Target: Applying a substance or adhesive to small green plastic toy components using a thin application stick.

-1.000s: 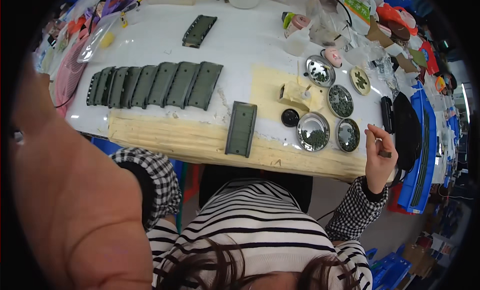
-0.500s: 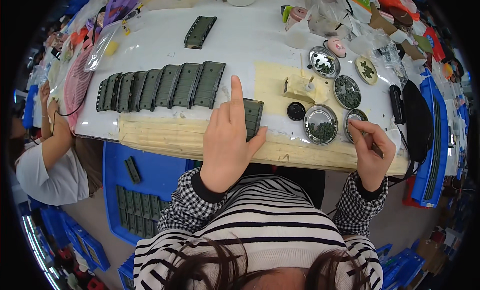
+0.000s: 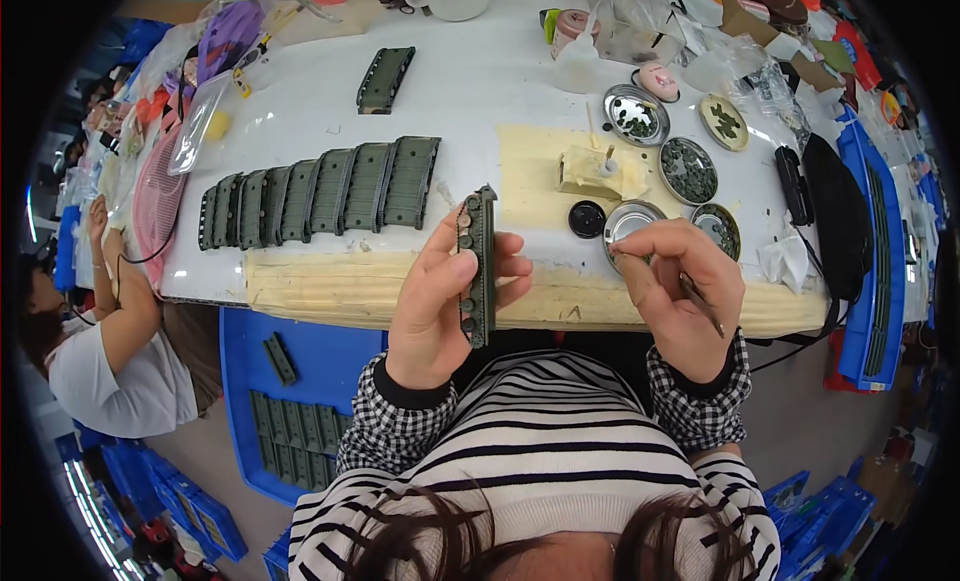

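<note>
My left hand (image 3: 428, 306) is closed around a dark green model tank hull (image 3: 480, 271), held up on its edge with a row of small round wheels showing. Over the near metal dish (image 3: 622, 217), my right hand (image 3: 690, 296) has its thumb and index finger pinched together; whatever small part sits at the tips is too tiny to make out. Slim metal tweezers (image 3: 708, 306) lie tucked between its other fingers. More green hulls (image 3: 330, 191) stand in a row to the left, and a single hull (image 3: 386, 81) lies farther back.
Dishes of small green parts (image 3: 688, 171) sit at the right, beside a tape-covered block (image 3: 605, 171) and a round black lid (image 3: 587, 219). A blue tray (image 3: 300, 351) holding hulls is below the table's left edge. Another person (image 3: 120, 371) sits at the far left.
My left hand has picked up the hull from the table edge and turned it on its side. My right hand has moved left, from the right-hand dish to the near one.
</note>
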Demonstrator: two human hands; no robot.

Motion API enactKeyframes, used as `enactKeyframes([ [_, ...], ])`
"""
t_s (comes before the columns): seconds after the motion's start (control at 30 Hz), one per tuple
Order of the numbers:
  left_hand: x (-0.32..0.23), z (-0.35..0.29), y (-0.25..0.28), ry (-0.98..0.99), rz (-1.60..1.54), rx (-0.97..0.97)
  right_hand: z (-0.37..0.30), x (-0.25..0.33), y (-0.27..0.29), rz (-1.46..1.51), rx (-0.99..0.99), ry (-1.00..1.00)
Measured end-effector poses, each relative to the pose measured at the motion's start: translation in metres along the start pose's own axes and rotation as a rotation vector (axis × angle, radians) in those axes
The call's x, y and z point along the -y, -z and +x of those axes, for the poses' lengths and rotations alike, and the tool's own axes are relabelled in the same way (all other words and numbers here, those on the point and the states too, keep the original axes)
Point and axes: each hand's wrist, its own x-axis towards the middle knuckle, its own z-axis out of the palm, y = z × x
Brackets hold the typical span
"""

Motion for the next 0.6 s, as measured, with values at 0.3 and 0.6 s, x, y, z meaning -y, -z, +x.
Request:
enactKeyframes([
  [0.3, 0.016, 0.005, -0.02, 0.025, 0.222, 0.024, 0.007, -0.001, -0.006, -0.056, 0.041, 0.089],
  [0.6, 0.029, 0.004, -0.022, -0.399, 1.122, 0.16, 0.03, 0.009, -0.023, -0.261, 0.063, 0.402],
])
